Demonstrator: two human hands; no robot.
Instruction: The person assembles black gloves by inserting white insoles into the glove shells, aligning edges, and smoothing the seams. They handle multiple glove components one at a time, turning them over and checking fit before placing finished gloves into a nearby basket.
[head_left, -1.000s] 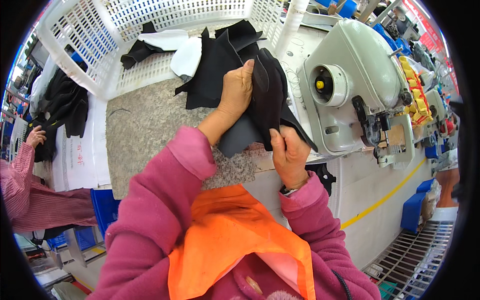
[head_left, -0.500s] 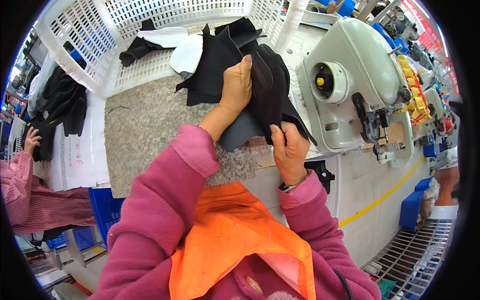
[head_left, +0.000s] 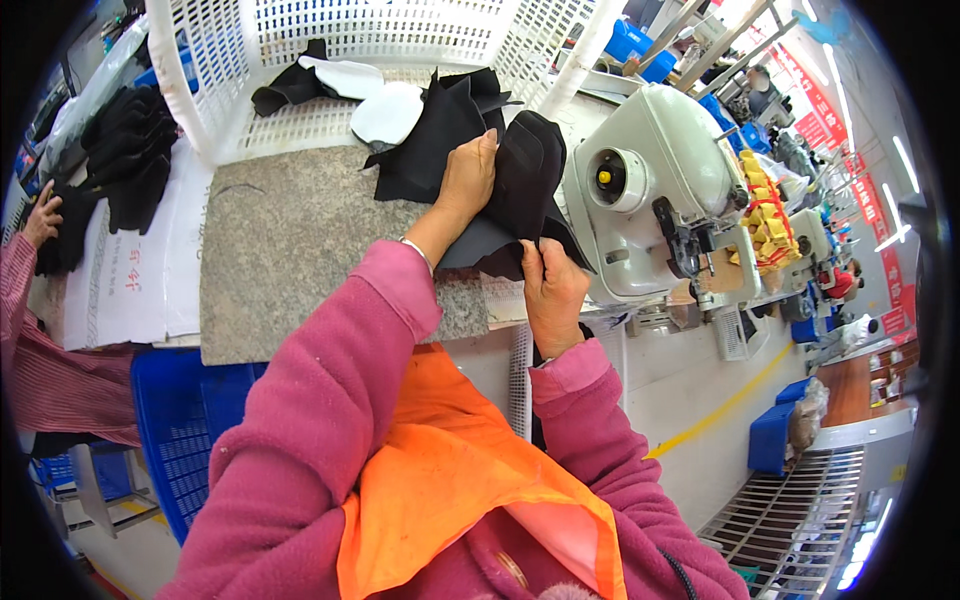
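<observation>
My left hand (head_left: 468, 182) grips the top of a folded black fabric piece (head_left: 520, 190) held upright above the grey felt-covered table (head_left: 290, 240). Just below it, my right hand (head_left: 550, 290) pinches the lower edge of the same piece. Behind it lies a pile of black fabric pieces (head_left: 435, 140) spilling from a white plastic basket (head_left: 330, 60), which also holds white pieces (head_left: 385, 112). A cream-coloured sewing machine (head_left: 650, 190) stands directly to the right of my hands.
Another person's hand (head_left: 42, 222) and striped sleeve reach black pieces (head_left: 125, 155) stacked on white paper at the far left. A blue crate (head_left: 185, 430) sits under the table. More machines line the right side, with a yellow floor line (head_left: 715, 410) below.
Both hands have stayed on the black piece; the left hand shifted slightly up along it and the piece has been folded a little tighter.
</observation>
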